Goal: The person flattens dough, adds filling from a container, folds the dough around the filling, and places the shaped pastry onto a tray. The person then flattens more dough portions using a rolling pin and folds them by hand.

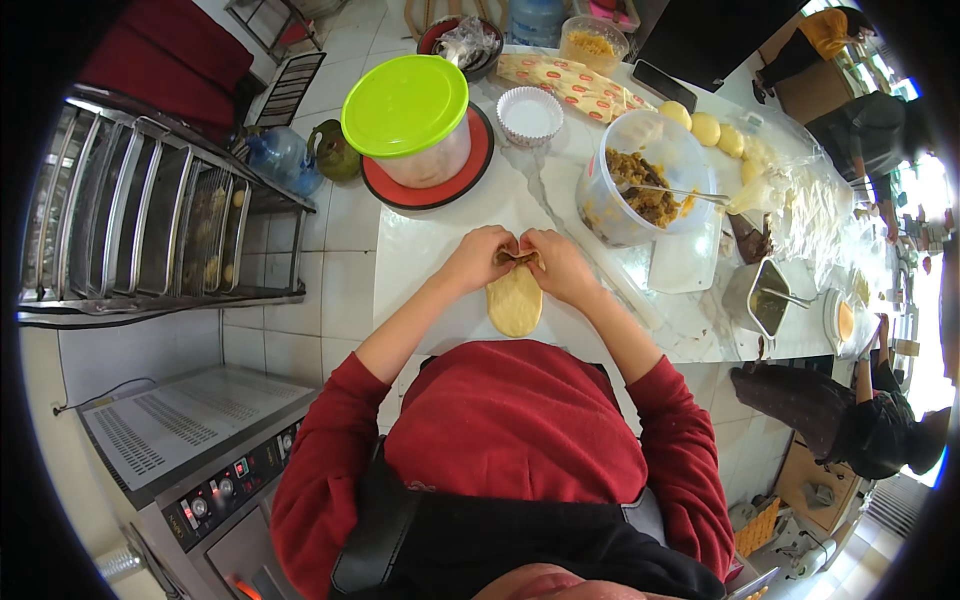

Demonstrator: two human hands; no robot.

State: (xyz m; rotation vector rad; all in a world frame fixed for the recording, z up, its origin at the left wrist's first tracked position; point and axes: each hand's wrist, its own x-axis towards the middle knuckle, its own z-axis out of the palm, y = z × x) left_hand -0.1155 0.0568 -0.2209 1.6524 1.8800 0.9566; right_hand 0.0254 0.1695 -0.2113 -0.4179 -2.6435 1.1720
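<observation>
A flat, oval piece of pale yellow dough [515, 304] lies on the white marble table in front of me, its long side running toward my body. At its far end, my left hand [482, 255] and my right hand [558, 264] pinch the dough's edge from either side, fingertips almost meeting. Between them the edge is raised around a bit of brown filling. Farther right stands a clear plastic tub [640, 178] of brown and orange filling, with a metal spoon [682, 194] leaning in it. Beyond my hands sits a stack of white paper baking cups [530, 115].
A container with a lime-green lid [405, 105] stands on a red round board [472, 170] at the far left. Several dough balls [704, 129] line the back right, near a phone [663, 84]. A metal pan [757, 298] sits right. Left are a tray rack [150, 200] and an oven [205, 420].
</observation>
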